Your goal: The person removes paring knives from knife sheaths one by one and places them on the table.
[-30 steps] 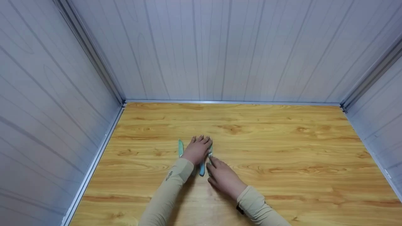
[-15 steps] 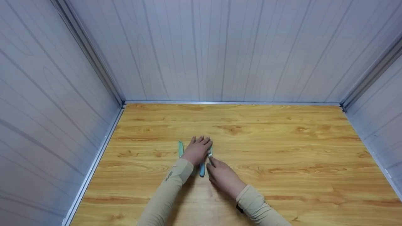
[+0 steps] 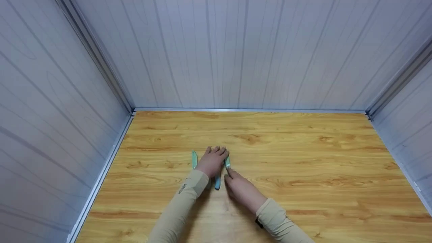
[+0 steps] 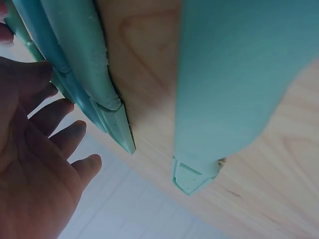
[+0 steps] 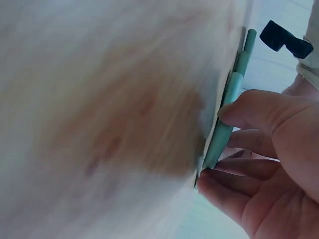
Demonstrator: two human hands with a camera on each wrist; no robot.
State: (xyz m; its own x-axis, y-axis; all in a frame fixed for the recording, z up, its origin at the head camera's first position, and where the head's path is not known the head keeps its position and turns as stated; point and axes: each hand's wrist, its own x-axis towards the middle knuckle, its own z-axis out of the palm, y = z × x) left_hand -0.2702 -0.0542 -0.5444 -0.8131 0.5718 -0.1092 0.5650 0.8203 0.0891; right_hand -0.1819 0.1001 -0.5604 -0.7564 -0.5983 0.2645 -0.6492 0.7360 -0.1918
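Several slim, knife-shaped pieces lie side by side on the wood-patterned table. In the head view my left hand rests over the middle ones, fingers straight and spread. A blue piece sticks out below that palm; a pale green piece beside it shows in the left wrist view. My right hand pinches the lower part of the rightmost green piece between thumb and fingers, seen also in the right wrist view as a green strip. Another green piece lies left of my left hand, partly hidden by the forearm.
The table has a wood grain pattern. Pale panel walls close it in at the back, left and right, with metal strips along the edges. A black band is on a sleeve in the right wrist view.
My right hand and the upper end of the rightmost green piece have shifted slightly right, and more of that piece shows beside my left fingers. My left hand has stayed in place.
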